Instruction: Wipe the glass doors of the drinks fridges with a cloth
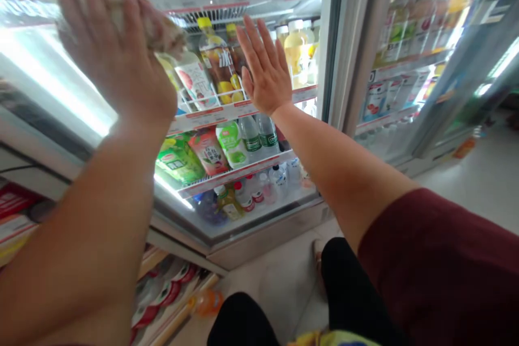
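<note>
My left hand presses a crumpled, light brownish cloth against the glass door of a drinks fridge, high on its left side. The fingers lie over the cloth and are smeared by motion. My right hand rests flat on the same glass to the right, fingers stretched out and holding nothing. Behind the glass, near my right hand, stand a bottle with a yellow cap and a bottle of pale yellow drink.
Lower shelves hold green and red drink packs and clear bottles. A metal door frame divides this door from another fridge door on the right. An orange bottle is by a low rack at lower left. Tiled floor shows below.
</note>
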Demonstrator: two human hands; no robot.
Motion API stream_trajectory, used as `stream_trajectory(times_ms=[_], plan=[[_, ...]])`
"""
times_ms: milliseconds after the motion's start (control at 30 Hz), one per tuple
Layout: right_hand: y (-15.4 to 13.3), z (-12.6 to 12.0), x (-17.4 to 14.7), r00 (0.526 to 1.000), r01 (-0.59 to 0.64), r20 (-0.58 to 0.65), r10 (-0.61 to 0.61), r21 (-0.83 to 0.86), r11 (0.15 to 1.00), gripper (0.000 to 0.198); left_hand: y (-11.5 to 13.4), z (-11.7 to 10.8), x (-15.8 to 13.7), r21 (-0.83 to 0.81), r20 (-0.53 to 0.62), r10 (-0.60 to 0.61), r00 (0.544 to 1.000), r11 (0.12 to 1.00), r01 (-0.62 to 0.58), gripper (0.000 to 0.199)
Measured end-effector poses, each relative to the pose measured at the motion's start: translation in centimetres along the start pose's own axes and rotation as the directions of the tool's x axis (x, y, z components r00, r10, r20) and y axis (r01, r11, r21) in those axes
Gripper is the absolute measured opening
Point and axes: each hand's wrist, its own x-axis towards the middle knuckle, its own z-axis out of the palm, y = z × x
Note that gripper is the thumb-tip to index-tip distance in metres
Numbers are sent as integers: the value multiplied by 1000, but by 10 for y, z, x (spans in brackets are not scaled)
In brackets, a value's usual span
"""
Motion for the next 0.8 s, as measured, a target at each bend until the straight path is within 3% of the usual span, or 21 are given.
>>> stream_trajectory(times_ms=[67, 133, 200, 333, 400, 467, 567, 633, 700, 800], plan=[[0, -1, -1, 1000, -1, 0, 1, 9, 1000, 76, 34, -13, -37, -93, 127, -35, 991, 995, 47, 62], [-2, -2, -2, 1000, -1, -4, 1, -7, 1000, 75, 63, -28, -71, -209, 336, 24, 941, 977, 50, 56], [-3, -4, -4, 1000, 4, -12, -4, -34, 999, 74, 70, -40, -83, -243, 401, 36, 915, 968, 68, 52], [-3, -4, -3, 999, 41, 2, -41, -93, 995, 76, 24, -44, -62, -73, 283, -111, 953, 988, 137, 73], [-1, -2, -2, 999, 31, 10, -31, -76, 997, 76, 8, -42, -66, -6, 195, -148, 970, 988, 152, 82], [1, 0, 0, 1000, 14, -4, -14, -26, 1000, 77, 14, -42, -93, 9, 158, -127, 979, 992, 127, 76], [2, 1, -1, 999, 10, -31, -9, 28, 1000, 77, 44, -46, -144, -135, 308, -4, 952, 990, 48, 58], [1, -1, -3, 999, 9, -33, -8, 19, 1000, 75, 56, -49, -154, -224, 398, 60, 915, 974, 33, 53], [-1, -3, -4, 999, 10, -33, -10, -10, 1000, 74, 49, -52, -137, -220, 401, 42, 915, 974, 51, 54], [-2, -5, -3, 999, 17, -26, -18, -61, 998, 73, 21, -53, -94, -85, 304, -103, 947, 987, 135, 66]])
